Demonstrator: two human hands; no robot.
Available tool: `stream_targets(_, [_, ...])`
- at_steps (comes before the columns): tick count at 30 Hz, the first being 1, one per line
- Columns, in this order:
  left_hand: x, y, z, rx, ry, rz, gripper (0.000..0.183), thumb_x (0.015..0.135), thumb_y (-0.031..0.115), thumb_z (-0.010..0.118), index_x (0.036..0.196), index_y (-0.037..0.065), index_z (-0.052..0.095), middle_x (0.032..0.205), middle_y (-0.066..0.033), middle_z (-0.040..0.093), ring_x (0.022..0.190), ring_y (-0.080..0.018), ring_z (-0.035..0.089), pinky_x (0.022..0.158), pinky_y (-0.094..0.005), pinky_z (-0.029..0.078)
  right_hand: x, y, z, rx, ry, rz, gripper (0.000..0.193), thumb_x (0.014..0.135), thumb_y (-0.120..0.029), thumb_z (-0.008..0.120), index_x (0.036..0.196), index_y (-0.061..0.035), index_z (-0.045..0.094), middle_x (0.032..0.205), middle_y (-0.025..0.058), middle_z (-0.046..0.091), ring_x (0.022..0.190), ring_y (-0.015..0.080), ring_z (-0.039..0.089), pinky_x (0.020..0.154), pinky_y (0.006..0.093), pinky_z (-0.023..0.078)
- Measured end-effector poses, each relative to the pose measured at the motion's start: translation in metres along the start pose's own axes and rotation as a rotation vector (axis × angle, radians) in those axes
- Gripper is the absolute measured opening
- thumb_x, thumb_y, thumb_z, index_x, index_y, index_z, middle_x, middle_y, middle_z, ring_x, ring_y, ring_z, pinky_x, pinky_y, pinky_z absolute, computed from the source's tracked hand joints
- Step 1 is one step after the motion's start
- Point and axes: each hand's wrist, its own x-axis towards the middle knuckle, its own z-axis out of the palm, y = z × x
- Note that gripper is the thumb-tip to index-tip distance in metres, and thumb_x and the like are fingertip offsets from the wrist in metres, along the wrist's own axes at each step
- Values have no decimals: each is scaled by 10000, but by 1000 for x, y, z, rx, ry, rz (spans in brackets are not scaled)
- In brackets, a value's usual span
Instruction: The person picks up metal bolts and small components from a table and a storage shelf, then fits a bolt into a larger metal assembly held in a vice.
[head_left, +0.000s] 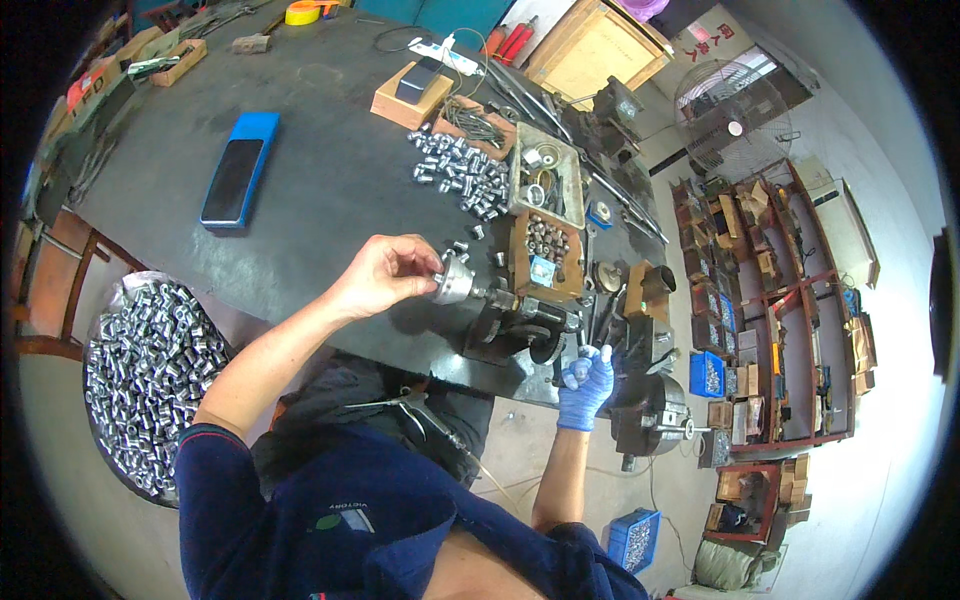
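Observation:
My bare left hand (388, 277) is at the face of a small silver chuck (455, 281), thumb and fingers pinched together. What lies between the fingertips is mostly hidden. The chuck sits on a small bench machine (525, 335) with a dark handwheel, at the table's near edge. My right hand (586, 382), in a blue glove, is just right of that machine with its fingers curled in. Whatever it grips cannot be made out. A few loose metal fittings (460, 246) lie beyond the chuck, near a wooden box of metal parts (518, 262).
A heap of shiny fittings (462, 172) lies behind, beside a tray of odds and ends (574, 185). A blue-edged device (240, 172) rests on the dark table (320, 130). At my left stands a large container full of fittings (155, 385); a vise (650, 415) is at right.

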Motion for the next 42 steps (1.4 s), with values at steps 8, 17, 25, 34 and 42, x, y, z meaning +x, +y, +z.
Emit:
stream_targets(8, [-6,3,14,-26,156,-183,100,842,46,574,885,-43,561,715,-47,568,596,-88,535,516,-223,452,36,30,-13,48,-12,162,347,903,-368,471,837,-55,604,612,12,588,380,75,410,283,197,264])
stream_targets(17, [0,10,11,-108,156,-250,167,832,110,606,855,-52,575,673,-60,560,570,-104,538,449,-219,449,99,-9,61,-102,53,-86,200,886,-268,547,788,-93,541,596,-11,511,391,46,387,332,182,296])
stream_targets(25, [-4,12,3,-206,162,-302,183,816,126,620,845,-50,582,673,-69,566,572,-118,551,445,-222,454,3,-30,27,95,-221,-210,362,915,-347,469,817,-18,584,531,6,492,383,48,377,319,190,295])
stream_targets(34, [-6,17,-10,-89,180,-297,162,807,109,617,834,-47,585,653,-68,567,541,-114,546,448,-222,435,92,36,8,-327,245,-77,267,859,-343,569,761,-96,596,542,-52,476,406,32,390,339,179,239])
stream_targets(42, [-150,62,-120,621,530,-367,94,780,38,591,795,-48,558,656,-67,572,509,-97,510,437,-222,401,67,-27,49,91,-103,-297,210,896,-229,519,827,-33,546,553,-5,488,393,46,388,327,188,310])
